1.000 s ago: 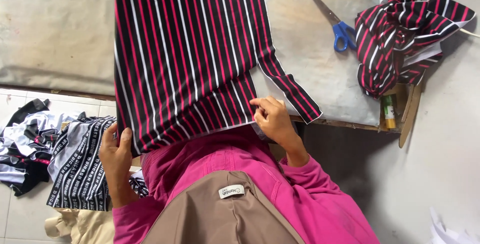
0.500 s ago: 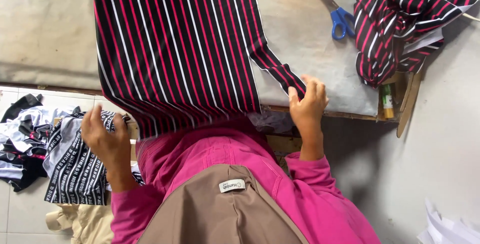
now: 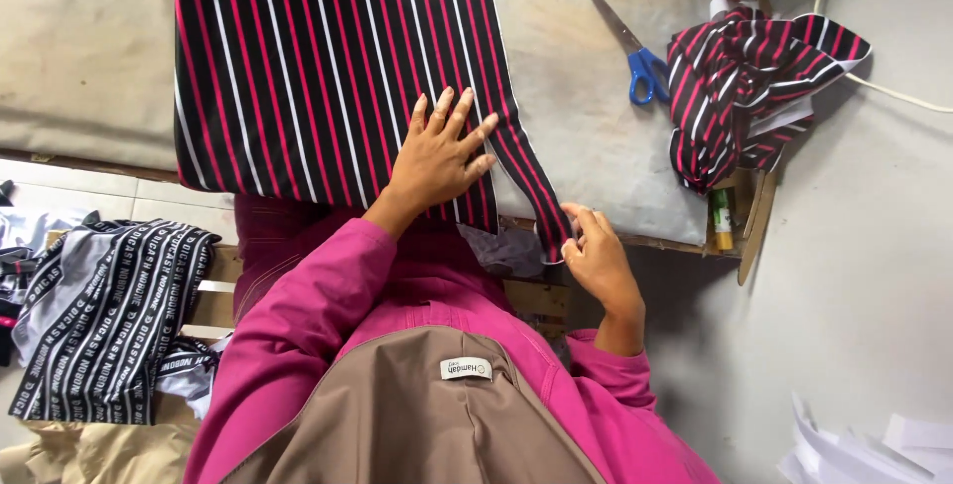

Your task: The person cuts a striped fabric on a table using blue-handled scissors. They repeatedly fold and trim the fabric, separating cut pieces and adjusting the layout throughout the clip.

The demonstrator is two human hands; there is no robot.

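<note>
Worn grey table [image 3: 596, 161], frame centre: striped cloth [image 3: 298, 67], likely soft, light, slippery; left hand [image 3: 437, 151] flat, fingers spread, pinning it; right hand [image 3: 596, 256] pinching its narrow strip end, the better hold.

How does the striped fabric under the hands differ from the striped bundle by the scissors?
The striped fabric piece lies spread flat on the table, its near edge hanging over; the striped bundle sits crumpled at the table's far right corner. The left hand presses the flat piece and the right hand pinches its narrow strip; nothing touches the bundle. Both show the same black, red and white stripes.
</note>
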